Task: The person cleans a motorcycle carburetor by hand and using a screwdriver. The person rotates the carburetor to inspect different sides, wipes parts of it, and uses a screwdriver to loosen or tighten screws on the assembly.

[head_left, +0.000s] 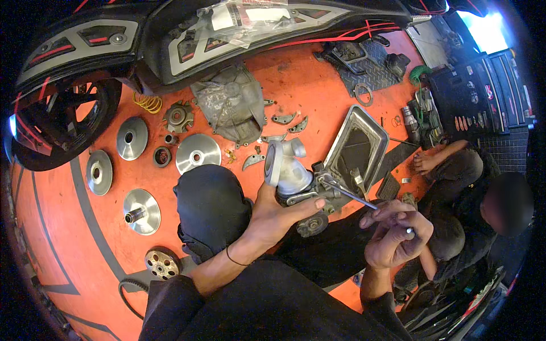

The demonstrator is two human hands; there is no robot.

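My left hand [267, 219] is closed around a grey metal carburetor-like engine part [293, 176], with the thumb stretched along its lower side. A wide round mouth on the part faces up and left. Pinched in the fingers of my right hand [398, 233] is a long slim metal tool [355, 196]. Its far end meets the right side of the part; the exact contact is too small to make out. The tool's near end pokes out of my curled fingers. Just beyond the part lies a metal tray [382, 134] with dark residue and a brush [358, 181] in it.
Metal discs [199, 152], a finned fan wheel [178, 116], a yellow spring [148, 103] and a large casing [230, 102] lie on the orange floor. A scooter [153, 62] spans the far side. At right another person [455, 221] sits close by, near a dark tool cabinet [472, 94].
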